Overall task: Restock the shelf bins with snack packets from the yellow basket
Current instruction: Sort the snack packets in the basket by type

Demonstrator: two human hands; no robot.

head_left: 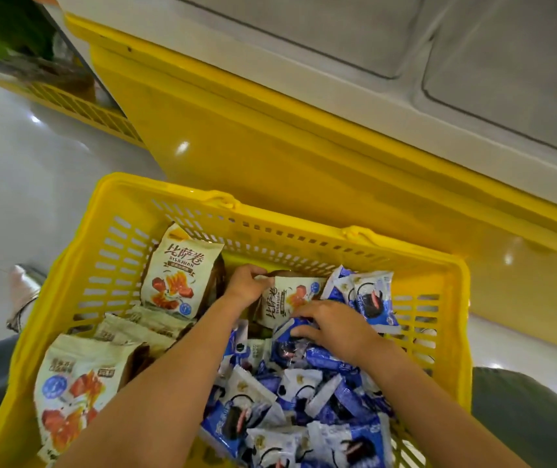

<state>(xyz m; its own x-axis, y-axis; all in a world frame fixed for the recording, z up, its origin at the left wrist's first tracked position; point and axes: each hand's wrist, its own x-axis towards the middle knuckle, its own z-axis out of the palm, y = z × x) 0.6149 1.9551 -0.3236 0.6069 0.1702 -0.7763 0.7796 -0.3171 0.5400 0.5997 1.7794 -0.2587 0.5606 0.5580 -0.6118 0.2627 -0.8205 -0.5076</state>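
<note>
Both arms reach down into the yellow basket [115, 261], forearms bare. The left hand [246, 285] is at the far end with its fingers [257, 270] curled, pinching the top edge of a cream packet [290, 297] that lies tilted between the two hands. The right hand [334, 327] sits palm down on the blue packets [304, 393], knuckles bent and fingertips touching the lower edge of that same cream packet. I honestly can't tell if it's gripping anything or just resting.

The basket is hard glossy plastic with rows of slots in the walls. The left half holds more cream packets, puffy pillow bags with crimped ends. One standing packet [182, 271] leans against the far wall and reads "BISAJUAN" under big brown Chinese characters, with red-orange snack art and a small blue round badge. The blue ones are smaller and crinkly, blue and white, with a dark sandwich cookie pictured. Their text is too blurry to read.

Behind the basket is the shelf's shiny yellow base [253, 140], with pale grey-white bins [506, 79] above it. The floor [17, 180] is glossy.
</note>
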